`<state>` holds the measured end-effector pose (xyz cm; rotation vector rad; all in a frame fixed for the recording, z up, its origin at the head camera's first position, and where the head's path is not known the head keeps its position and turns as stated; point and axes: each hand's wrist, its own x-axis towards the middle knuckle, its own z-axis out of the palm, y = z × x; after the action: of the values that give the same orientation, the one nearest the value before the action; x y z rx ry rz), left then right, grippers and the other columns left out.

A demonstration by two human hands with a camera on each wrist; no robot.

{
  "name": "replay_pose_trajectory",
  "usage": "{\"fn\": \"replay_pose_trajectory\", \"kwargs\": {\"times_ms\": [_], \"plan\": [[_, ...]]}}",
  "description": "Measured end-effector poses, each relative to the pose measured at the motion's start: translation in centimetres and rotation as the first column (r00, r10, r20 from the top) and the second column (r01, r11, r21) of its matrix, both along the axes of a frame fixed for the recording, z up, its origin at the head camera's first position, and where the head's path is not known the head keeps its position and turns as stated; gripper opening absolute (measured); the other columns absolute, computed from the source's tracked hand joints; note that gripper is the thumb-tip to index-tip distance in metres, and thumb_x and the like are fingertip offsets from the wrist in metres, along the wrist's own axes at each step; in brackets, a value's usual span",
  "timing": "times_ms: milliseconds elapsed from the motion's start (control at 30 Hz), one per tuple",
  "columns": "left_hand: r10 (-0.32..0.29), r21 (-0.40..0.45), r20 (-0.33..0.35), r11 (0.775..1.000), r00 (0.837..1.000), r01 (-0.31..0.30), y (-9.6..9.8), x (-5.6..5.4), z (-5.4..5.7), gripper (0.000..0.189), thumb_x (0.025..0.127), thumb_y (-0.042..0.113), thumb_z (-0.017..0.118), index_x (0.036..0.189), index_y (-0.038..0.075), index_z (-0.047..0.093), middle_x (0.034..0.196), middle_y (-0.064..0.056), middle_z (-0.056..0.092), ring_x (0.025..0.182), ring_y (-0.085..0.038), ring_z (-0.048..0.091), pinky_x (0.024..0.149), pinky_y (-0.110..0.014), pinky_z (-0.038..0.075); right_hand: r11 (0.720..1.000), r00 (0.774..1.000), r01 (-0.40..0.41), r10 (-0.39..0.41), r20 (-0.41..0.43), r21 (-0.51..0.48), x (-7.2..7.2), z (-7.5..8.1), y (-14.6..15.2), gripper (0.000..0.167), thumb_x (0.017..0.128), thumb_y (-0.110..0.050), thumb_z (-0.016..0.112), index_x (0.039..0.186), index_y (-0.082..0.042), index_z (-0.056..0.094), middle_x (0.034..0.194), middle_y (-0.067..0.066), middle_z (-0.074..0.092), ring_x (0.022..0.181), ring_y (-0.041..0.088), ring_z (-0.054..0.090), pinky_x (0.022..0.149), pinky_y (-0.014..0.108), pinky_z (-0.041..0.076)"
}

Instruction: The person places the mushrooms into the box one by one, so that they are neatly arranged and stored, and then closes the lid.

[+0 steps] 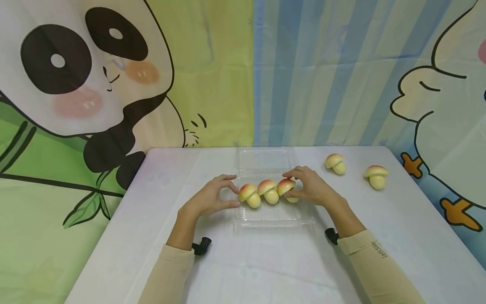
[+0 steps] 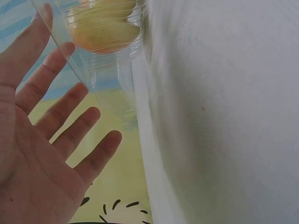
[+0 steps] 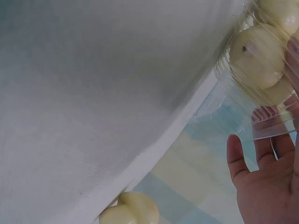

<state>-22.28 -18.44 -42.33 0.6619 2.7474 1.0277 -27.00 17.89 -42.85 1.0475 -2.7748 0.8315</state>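
A clear plastic box (image 1: 275, 216) lies on the table with its lid folded back behind it. Three toy mushrooms with red-yellow caps sit in it side by side: a left one (image 1: 248, 190), a middle one (image 1: 267, 185) and a right one (image 1: 285, 185). My right hand (image 1: 315, 188) pinches the right mushroom between thumb and fingers, reaching over the box's wall. At the opposite side, my left hand (image 1: 210, 196) has its fingers spread, thumb and fingertips at the box's left edge. The left wrist view shows that palm bare, with a mushroom (image 2: 105, 35) behind ribbed plastic.
Two more toy mushrooms lie on the table to the right, one at the back (image 1: 336, 164) and one farther right (image 1: 376, 176). The transparent lid (image 1: 263, 160) reaches towards the table's back edge. A printed cloth (image 1: 212, 76) hangs behind the white table (image 1: 258, 261).
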Motion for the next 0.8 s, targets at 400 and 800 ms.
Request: {"fn": "replay_pose_trajectory", "kwargs": {"times_ms": [400,800], "plan": [[0.011,0.002,0.014,1.0,1.0,-0.011,0.0,0.0,-0.2,0.035,0.084,0.046,0.084,0.108,0.023,0.074,0.16,0.004,0.042,0.151,-0.031,0.033,0.121,-0.056,0.031,1.0,1.0,-0.024,0.024,-0.012,-0.004,0.1,0.6,0.1,0.06,0.082,-0.032,0.089,0.132,-0.009,0.066,0.122,0.009,0.066,0.111,0.036,0.062,0.093,0.052,0.051],[0.011,-0.002,0.019,1.0,1.0,-0.011,0.1,-0.1,-0.1,0.038,0.084,0.046,0.084,0.109,0.02,0.074,0.16,0.003,0.042,0.151,-0.031,0.033,0.121,-0.056,0.03,1.0,1.0,-0.012,0.011,-0.022,-0.021,-0.2,2.1,0.7,0.054,0.089,-0.037,0.081,0.133,-0.011,0.065,0.129,0.011,0.062,0.121,0.036,0.058,0.101,0.056,0.047]]}}
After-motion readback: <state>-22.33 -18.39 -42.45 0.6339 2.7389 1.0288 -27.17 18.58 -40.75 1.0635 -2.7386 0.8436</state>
